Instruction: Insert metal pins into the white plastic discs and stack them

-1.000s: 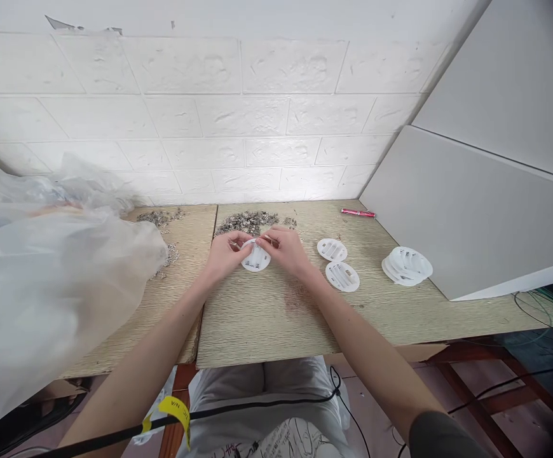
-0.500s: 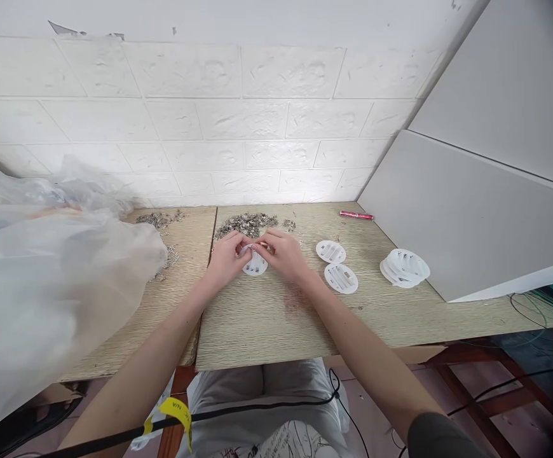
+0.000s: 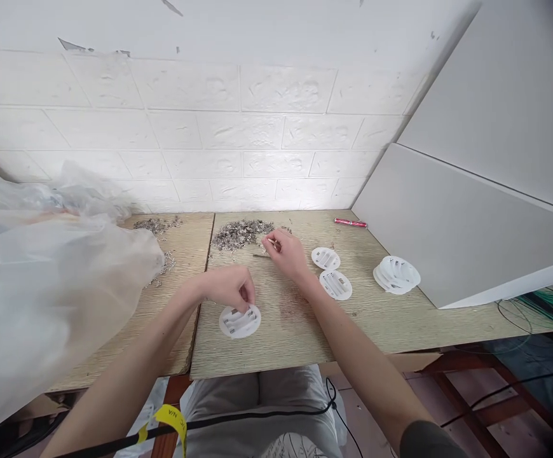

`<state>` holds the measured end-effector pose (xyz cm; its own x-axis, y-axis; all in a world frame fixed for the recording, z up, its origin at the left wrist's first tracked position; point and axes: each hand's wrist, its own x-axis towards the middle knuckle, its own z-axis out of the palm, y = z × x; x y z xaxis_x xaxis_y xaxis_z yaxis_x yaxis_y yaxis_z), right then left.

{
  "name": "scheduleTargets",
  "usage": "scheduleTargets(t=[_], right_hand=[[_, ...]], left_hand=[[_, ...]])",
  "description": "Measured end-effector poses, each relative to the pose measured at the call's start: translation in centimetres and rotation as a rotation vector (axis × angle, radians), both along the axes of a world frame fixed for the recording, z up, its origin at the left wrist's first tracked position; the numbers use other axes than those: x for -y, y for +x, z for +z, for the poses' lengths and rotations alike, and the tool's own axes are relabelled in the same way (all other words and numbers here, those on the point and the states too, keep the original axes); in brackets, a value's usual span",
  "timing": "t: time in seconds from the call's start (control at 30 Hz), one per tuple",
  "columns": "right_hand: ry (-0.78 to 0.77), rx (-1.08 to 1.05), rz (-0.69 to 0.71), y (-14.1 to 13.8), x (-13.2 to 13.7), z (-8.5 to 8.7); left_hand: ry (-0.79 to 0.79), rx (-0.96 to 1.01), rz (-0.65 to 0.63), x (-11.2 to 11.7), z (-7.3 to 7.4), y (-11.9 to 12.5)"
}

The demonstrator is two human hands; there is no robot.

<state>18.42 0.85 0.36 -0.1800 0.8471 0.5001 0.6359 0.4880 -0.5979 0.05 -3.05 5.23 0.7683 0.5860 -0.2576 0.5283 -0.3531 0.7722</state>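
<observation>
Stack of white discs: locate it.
In the head view, the stack of white discs rests on the table's right side, by the grey panel, right of two other discs.

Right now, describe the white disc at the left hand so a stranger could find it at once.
Find the wooden table below the white brick wall. Right of its seam, toward the front, is a round white disc. Unlike the discs farther right, it has the left hand at its far rim.

On the table (image 3: 276, 343), a parts pile (image 3: 236, 235) behind the front disc (image 3: 241, 324), disc pair (image 3: 335, 286) right, disc stack (image 3: 397, 273) farther right
</observation>
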Motion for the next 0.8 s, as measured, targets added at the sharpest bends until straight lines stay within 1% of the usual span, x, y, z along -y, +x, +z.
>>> scheduleTargets(t=[0.13,0.2,0.27,0.33,0.47,0.57,0.63,0.73,0.8], right_hand=[[-0.006,0.015,-0.004,-0.1,0.1,0.0],[-0.004,0.018,-0.008,-0.1,0.1,0.0],[-0.005,0.022,-0.008,-0.1,0.0,0.0],[-0.007,0.025,-0.003,0.0,0.0,-0.1],[0.008,0.031,0.010,-0.1,-0.1,-0.4],[0.024,0.048,0.028,-0.3,0.0,-0.5],[0.023,0.065,0.034,-0.4,0.0,-0.6],[0.004,0.089,0.047,-0.6,0.2,-0.6],[-0.004,0.097,0.065,-0.7,0.3,-0.6]], left_hand=[[0.147,-0.228,-0.074,0.6,0.3,1.8],[0.232,-0.322,-0.084,1.0,0.1,2.7],[0.269,-0.390,-0.078,1.6,0.0,3.4],[0.300,-0.395,-0.040,2.2,-0.2,3.7],[0.405,-0.289,0.122,3.7,-0.5,3.9],[0.461,-0.347,0.173,5.0,-0.7,4.0],[0.514,-0.457,0.139,5.9,-0.7,4.1],[0.571,-0.629,0.048,7.0,-0.5,4.0],[0.586,-0.690,0.010,7.6,-0.3,3.8]])
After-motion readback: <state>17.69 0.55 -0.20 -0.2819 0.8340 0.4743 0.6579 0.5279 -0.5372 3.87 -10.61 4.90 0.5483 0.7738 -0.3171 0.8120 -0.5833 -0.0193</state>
